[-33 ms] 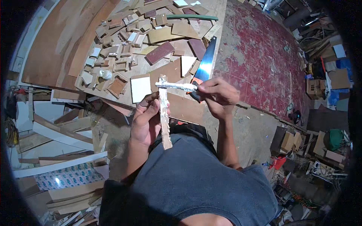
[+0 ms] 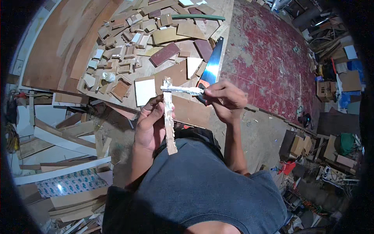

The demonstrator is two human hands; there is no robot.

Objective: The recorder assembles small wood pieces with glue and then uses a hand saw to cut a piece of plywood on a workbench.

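Upright in front of my chest stands a narrow wooden strip (image 2: 169, 128) with ragged edges and whitish smears along its face. My left hand (image 2: 150, 123) is closed round its left side, thumb and fingers pinching it above its middle. In a pinch of thumb and fingers, my right hand (image 2: 227, 99) holds one end of a thin whitish, lumpy-looking stick (image 2: 183, 90). This stick lies level across the strip near its top; whether the two are joined I cannot tell. Behind my right fingers is a handsaw (image 2: 213, 64) with an orange and black handle, lying on the worktable.
Small wooden box-like pieces (image 2: 126, 68) crowd the far left of the worktable (image 2: 194, 113). Dark red blocks (image 2: 164, 54), a white panel (image 2: 145, 93) and a small white bottle (image 2: 108, 77) lie there too. Offcuts (image 2: 62, 136) are heaped at left; a worn red surface (image 2: 269, 66) extends at right.
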